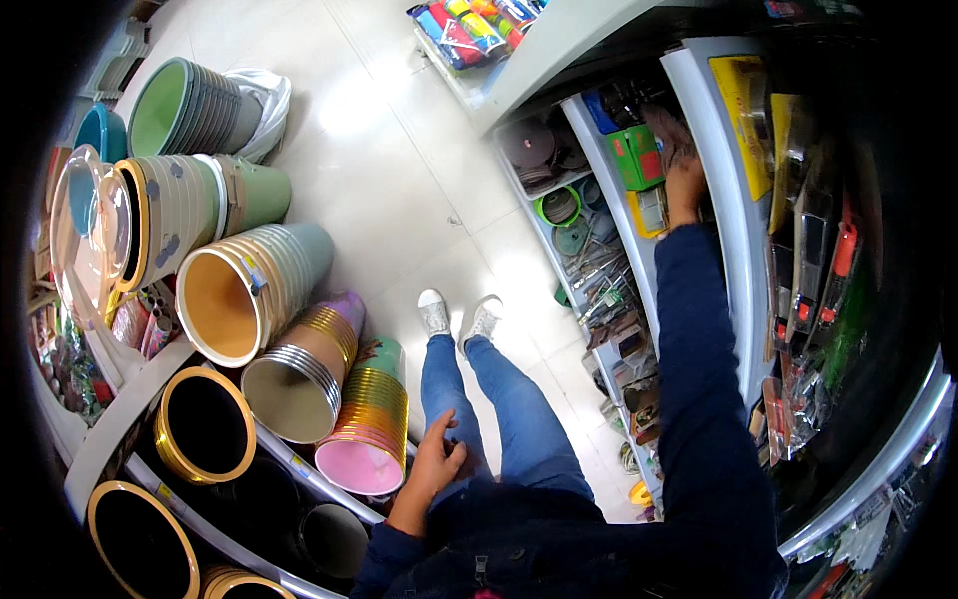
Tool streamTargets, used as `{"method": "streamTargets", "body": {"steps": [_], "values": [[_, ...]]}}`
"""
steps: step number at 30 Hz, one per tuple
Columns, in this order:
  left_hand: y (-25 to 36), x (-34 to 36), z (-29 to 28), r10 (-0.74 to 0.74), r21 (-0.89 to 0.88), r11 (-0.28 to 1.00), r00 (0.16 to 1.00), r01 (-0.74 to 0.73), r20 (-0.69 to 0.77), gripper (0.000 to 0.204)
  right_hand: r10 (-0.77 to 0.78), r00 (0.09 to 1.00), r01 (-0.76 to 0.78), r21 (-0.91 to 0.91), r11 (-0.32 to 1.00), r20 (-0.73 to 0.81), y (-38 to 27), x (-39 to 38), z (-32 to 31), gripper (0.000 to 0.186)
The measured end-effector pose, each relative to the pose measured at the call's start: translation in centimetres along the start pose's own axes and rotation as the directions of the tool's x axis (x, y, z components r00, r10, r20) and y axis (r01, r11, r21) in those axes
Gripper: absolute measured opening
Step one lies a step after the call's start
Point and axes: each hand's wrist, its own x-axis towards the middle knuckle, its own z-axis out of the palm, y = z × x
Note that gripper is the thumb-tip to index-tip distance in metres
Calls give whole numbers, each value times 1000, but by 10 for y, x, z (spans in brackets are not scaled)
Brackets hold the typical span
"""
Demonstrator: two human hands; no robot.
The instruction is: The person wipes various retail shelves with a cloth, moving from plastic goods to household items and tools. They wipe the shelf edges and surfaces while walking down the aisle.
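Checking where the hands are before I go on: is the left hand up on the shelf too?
No: the left hand rests down by the jeans-clad thigh, and only the right hand reaches into the shelf.

Open pale tiled floor (399, 170) runs between stacked plastic bins lying sideways (269, 290) and crowded white shelving (619, 230).

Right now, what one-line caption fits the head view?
Right hand reaching into a shop shelf beside a green box; left hand resting on the thigh, nested bins alongside.
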Motion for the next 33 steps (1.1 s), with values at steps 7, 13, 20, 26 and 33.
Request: {"method": "streamTargets", "body": {"steps": [7,13,20,26,33], "values": [[10,2,2,54,11,999,998,-54,-17,60,314,945,-325,166,931,92,-34,-104,-103,54],[6,3,7,90,52,994,995,-92,43,60,272,940,-217,-257,942,204,-14,-129,-69,53],[12,-1,4,80,76,993,993,-87,83,64,461,667,-193,-462,866,586,70,-178,-84,46],[10,-2,4,85,116,988,991,-97,102,61,394,870,-407,-17,913,296,71,-168,-80,49],[13,-14,8,126,126,982,985,-140,117,62,448,728,-83,-582,809,519,66,-200,-110,47]]}}
